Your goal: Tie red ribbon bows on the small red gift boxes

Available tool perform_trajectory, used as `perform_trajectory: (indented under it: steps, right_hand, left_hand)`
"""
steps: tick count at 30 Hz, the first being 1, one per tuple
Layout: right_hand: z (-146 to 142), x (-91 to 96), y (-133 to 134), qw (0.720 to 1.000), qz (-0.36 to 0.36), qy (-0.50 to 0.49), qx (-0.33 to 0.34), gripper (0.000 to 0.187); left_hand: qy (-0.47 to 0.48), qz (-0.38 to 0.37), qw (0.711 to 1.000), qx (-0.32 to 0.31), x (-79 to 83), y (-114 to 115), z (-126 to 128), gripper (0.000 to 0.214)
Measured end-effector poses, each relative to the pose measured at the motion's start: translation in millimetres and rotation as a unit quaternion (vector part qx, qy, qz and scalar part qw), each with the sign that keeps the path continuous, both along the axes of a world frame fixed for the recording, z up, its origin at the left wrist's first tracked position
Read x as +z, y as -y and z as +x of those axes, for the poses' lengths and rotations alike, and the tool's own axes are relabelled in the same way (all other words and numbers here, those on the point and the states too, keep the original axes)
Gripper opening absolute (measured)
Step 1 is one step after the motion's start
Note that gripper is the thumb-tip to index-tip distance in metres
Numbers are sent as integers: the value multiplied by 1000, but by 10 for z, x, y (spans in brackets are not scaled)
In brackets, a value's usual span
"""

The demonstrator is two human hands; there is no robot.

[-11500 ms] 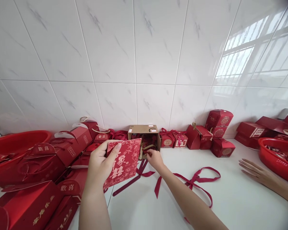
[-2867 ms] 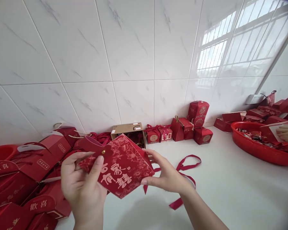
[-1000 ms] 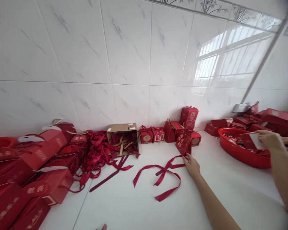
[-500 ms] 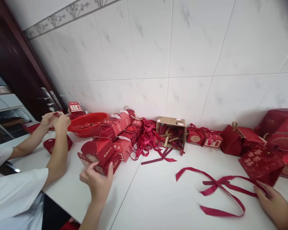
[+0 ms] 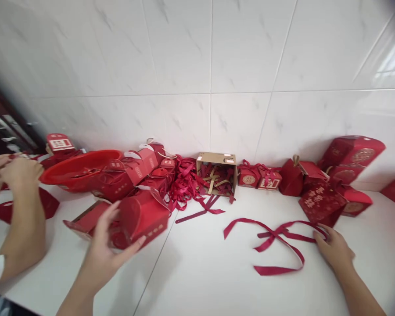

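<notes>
My left hand [image 5: 105,248] wraps around a red gift box with gold lettering [image 5: 141,217] at the front of a pile of red boxes, lifting it a little off the white counter [image 5: 197,272]. My right hand [image 5: 333,248] lies on the counter with its fingers on the end of a loose dark red ribbon [image 5: 276,243]. Just beyond it stands a folded red floral gift bag [image 5: 321,204].
Another person's hands [image 5: 9,169] work at the far left near a red basin [image 5: 79,166]. An open cardboard box [image 5: 217,169] of ribbons lies against the tiled wall. More red gift boxes [image 5: 349,158] line the wall to the right.
The floral bag went from both my hands to the counter at the right. My view swung left. My left hand has taken hold of a red box from the pile.
</notes>
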State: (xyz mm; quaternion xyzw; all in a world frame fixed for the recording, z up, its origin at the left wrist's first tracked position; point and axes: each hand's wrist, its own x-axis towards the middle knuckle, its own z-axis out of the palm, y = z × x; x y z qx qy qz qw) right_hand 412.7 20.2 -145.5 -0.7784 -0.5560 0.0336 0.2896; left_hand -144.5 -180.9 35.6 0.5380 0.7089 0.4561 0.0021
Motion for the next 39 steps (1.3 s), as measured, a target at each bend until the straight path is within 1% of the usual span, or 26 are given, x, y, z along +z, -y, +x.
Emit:
perform_trajectory:
  steps: [1, 2, 3, 4, 5, 6, 7, 9, 11, 13, 14, 15, 16, 17, 18, 20, 22, 24, 27, 29, 30, 32, 33, 34, 36, 39]
  right_hand:
    - [-21, 18, 18, 1000, -1, -7, 0, 48]
    - [-40, 33, 37, 1000, 1, -13, 0, 48]
    - [-59, 50, 57, 1000, 6, -21, 1, 47]
    - [-84, 73, 80, 1000, 15, -28, 2, 46]
    - [-118, 106, 104, 999, 29, -36, 5, 45]
    - [-164, 150, 130, 998, 48, -45, 12, 45]
    - [-224, 203, 158, 996, 70, -53, 24, 44]
    - [-392, 329, 226, 990, 104, -64, 71, 41]
    - [-618, 463, 314, 980, 99, -69, 159, 36]
    - [-873, 585, 415, 960, 56, -72, 265, 38]
    - [-998, 638, 461, 940, 21, -76, 332, 44]
    - [-1114, 684, 500, 903, -45, -85, 419, 53]
    - [-1215, 723, 528, 881, -90, -92, 456, 56]
    - [-1299, 755, 543, 870, -120, -96, 468, 53]
    - [-1366, 782, 545, 866, -141, -98, 469, 47]
    - [-1449, 835, 516, 878, -153, -98, 443, 32]
    - [-1488, 920, 468, 883, -158, -100, 431, 26]
    - [-1503, 1069, 440, 883, -161, -109, 427, 24]
    - [-1505, 1417, 496, 881, -156, -137, 425, 20]
    - [-1505, 1689, 605, 876, -140, -169, 430, 13]
    - [-1510, 1818, 674, 873, -126, -180, 435, 10]
    - [-1540, 2030, 820, 867, -106, -180, 452, 10]
    - [-1569, 2102, 888, 863, -102, -177, 461, 11]
    - [-1607, 2149, 946, 858, -104, -168, 474, 12]
    - [-1707, 2169, 1023, 845, -112, -140, 504, 14]
    - [-1878, 2062, 1037, 824, -126, -92, 544, 13]
  left_hand:
    - [35, -41, 994, -90, -81, -52, 117, 87]
    - [65, -99, 978, -171, -174, -108, 240, 86]
    - [90, -164, 953, -238, -274, -162, 363, 85]
    - [113, -222, 926, -285, -376, -209, 479, 83]
    - [133, -266, 901, -314, -474, -248, 582, 80]
    - [148, -293, 886, -327, -561, -277, 670, 76]
    - [162, -305, 879, -327, -635, -298, 740, 72]
    - [186, -300, 881, -314, -732, -326, 833, 67]
    - [207, -276, 890, -300, -760, -361, 884, 67]
    - [204, -259, 900, -285, -724, -425, 912, 66]
    - [186, -260, 906, -279, -685, -470, 919, 64]
    - [156, -266, 910, -277, -631, -522, 923, 63]
    - [116, -277, 912, -281, -565, -579, 924, 60]
    - [70, -289, 909, -291, -488, -637, 924, 58]
    - [23, -300, 905, -302, -403, -694, 926, 57]
    - [-62, -317, 893, -313, -220, -794, 939, 53]
    - [-128, -325, 882, -315, -47, -870, 972, 51]
    - [-170, -338, 869, -319, 90, -921, 1017, 52]
    - [-175, -367, 849, -337, 225, -959, 1074, 58]
    - [-160, -358, 850, -352, 283, -967, 1096, 62]
    - [-155, -346, 853, -358, 307, -967, 1106, 60]
    - [-152, -331, 855, -369, 344, -964, 1136, 47]
    - [-153, -334, 851, -376, 355, -962, 1160, 38]
    - [-156, -348, 842, -381, 358, -963, 1193, 30]
    - [-172, -386, 821, -384, 341, -975, 1278, 19]
    - [-210, -424, 793, -383, 267, -1022, 1420, 14]
